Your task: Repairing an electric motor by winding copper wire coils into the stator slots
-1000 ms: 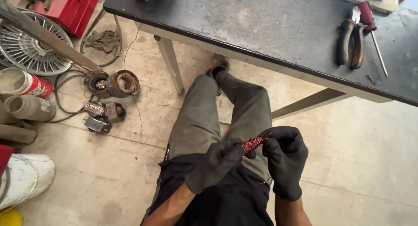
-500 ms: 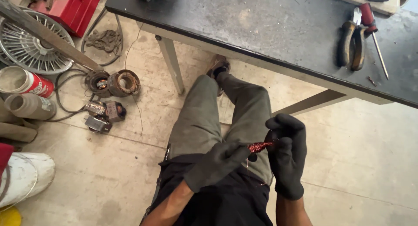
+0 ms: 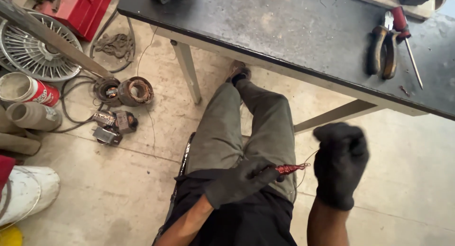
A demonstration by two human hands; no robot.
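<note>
My left hand [image 3: 241, 182], in a black glove, pinches the end of a small reddish copper wire coil [image 3: 290, 168] above my lap. A thin wire strand [image 3: 305, 166] runs from the coil's tip toward my right hand [image 3: 340, 163]. That gloved hand is closed in a fist, raised to the right of the coil, and seems to grip the strand, though the wire inside the fist is hidden. I sit with my legs in grey trousers [image 3: 246, 127] stretched under a dark workbench [image 3: 294, 33].
Pliers [image 3: 383, 49] and a red-handled screwdriver [image 3: 406, 35] lie on the bench at the right. On the floor at the left are motor stators [image 3: 125, 90], a small motor part [image 3: 113, 125], a fan guard [image 3: 31, 49], a red toolbox [image 3: 78, 9], a can [image 3: 26, 89] and a white bucket [image 3: 23, 191].
My right hand has drawn up and to the right, away from the coil, closing into a fist. My left hand keeps the coil in nearly the same place.
</note>
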